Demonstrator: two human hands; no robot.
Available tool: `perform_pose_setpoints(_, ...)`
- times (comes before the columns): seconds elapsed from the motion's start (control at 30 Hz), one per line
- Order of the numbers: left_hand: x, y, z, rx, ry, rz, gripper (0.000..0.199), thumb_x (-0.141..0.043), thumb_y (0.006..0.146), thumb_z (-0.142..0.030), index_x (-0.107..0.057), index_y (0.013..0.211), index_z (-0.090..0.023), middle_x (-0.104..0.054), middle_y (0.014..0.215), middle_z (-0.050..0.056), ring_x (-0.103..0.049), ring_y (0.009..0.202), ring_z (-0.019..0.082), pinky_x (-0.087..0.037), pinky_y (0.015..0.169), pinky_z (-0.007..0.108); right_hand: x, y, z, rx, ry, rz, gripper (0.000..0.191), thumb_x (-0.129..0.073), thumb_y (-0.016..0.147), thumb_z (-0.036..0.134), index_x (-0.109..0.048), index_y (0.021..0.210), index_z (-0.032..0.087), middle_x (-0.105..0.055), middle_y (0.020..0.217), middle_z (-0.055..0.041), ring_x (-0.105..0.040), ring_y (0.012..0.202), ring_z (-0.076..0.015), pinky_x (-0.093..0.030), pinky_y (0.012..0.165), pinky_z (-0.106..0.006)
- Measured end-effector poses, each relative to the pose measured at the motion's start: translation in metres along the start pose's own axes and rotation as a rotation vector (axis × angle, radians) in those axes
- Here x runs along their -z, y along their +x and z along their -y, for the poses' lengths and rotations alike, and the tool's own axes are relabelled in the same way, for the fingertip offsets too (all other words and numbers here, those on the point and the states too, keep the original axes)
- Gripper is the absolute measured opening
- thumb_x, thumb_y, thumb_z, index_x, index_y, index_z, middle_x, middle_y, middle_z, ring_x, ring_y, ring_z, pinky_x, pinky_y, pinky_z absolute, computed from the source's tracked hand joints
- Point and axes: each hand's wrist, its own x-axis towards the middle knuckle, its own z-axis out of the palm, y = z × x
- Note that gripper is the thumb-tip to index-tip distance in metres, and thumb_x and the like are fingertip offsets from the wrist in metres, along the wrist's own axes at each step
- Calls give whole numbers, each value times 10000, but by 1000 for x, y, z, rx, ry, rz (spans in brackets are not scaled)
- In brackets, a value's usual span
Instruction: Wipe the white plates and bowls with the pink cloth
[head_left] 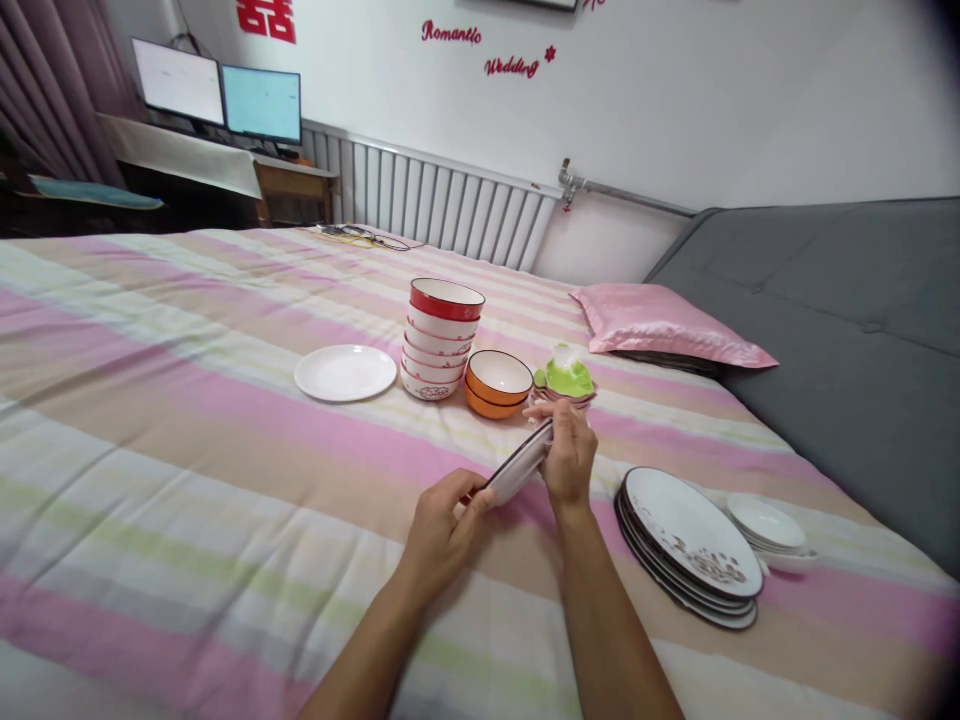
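Note:
A white plate with a dark rim (519,470) is tilted on edge above the bed, gripped from both sides. My left hand (450,515) is closed on its near left edge. My right hand (568,455) is closed on its far right edge. Beyond the hands stand a tall stack of red and white bowls (436,345), two orange bowls (496,385) and a pile of small dishes topped by a green leaf-shaped one (568,376). To the right of my right forearm lies a stack of dark-rimmed plates (690,535) with a brown pattern.
A white plate (346,373) lies left of the bowls on the striped bedspread (225,450). Small white dishes (769,525) are stacked at the right. A pink pillow (667,322) rests by the grey headboard (840,320). Cables (367,238) lie at the far bed edge.

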Motion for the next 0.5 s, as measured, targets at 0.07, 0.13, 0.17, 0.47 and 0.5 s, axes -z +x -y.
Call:
perform_pose_setpoints(0.07,1,0,0,-6,-15,-37,256,-450,878,-341,-561,736,-160,-544,688,7,-479,656,125,-376,643,241,-1,-2,11,67,-64,53,425,-305,936,332,-662,748,199,-645,773,-30,-555,822,-184,-379,812,-340)
perform_pose_setpoints(0.13,1,1,0,-4,-30,-60,254,-458,875,-344,-553,726,-161,-524,672,-1,-460,642,120,-369,628,238,-3,-4,22,127,-128,94,408,-306,936,303,-656,750,206,-647,798,-29,-541,845,-187,-364,833,-352)
perform_pose_setpoints(0.17,1,1,0,1,-39,-67,253,-460,874,-344,-552,727,-160,-520,670,-3,-456,638,119,-367,623,237,-4,-6,26,155,-157,114,397,-310,935,294,-654,754,210,-649,811,-29,-535,859,-189,-355,846,-360)
perform_pose_setpoints(0.47,3,3,1,57,-99,-88,233,-456,860,-316,-574,746,-151,-575,691,15,-508,657,132,-397,629,241,-24,-23,46,390,-316,281,286,-411,913,279,-646,762,219,-640,785,-22,-494,929,-201,-297,917,-399)
perform_pose_setpoints(0.5,3,3,1,64,-97,-85,226,-457,857,-309,-578,751,-151,-588,705,18,-521,667,134,-403,635,241,-25,-24,45,397,-327,278,278,-419,910,275,-646,760,218,-638,780,-22,-494,928,-201,-298,917,-398)
